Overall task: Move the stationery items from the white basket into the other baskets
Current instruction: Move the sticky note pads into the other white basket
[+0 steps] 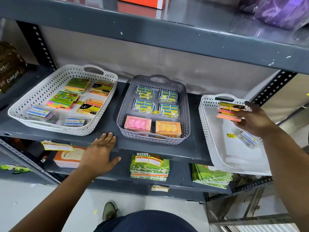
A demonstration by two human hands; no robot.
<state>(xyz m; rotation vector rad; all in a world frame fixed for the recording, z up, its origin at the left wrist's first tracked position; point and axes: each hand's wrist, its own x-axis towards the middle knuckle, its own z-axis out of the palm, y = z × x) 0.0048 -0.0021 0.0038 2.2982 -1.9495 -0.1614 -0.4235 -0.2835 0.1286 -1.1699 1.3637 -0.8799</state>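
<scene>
A white basket sits at the right end of the shelf, overhanging its front edge. My right hand holds a sticky-note pack above the basket's far half. One clear-wrapped packet lies inside it, partly behind my wrist. A grey basket in the middle holds several eraser packs and two pink and orange boxes. At the left, another white basket holds several sticky-note packs. My left hand rests flat on the shelf's front edge between those two baskets, fingers spread.
The dark metal shelf has an upper shelf close overhead. Below lie stacks of green label pads and an orange-white pad. A perforated upright stands behind the right basket.
</scene>
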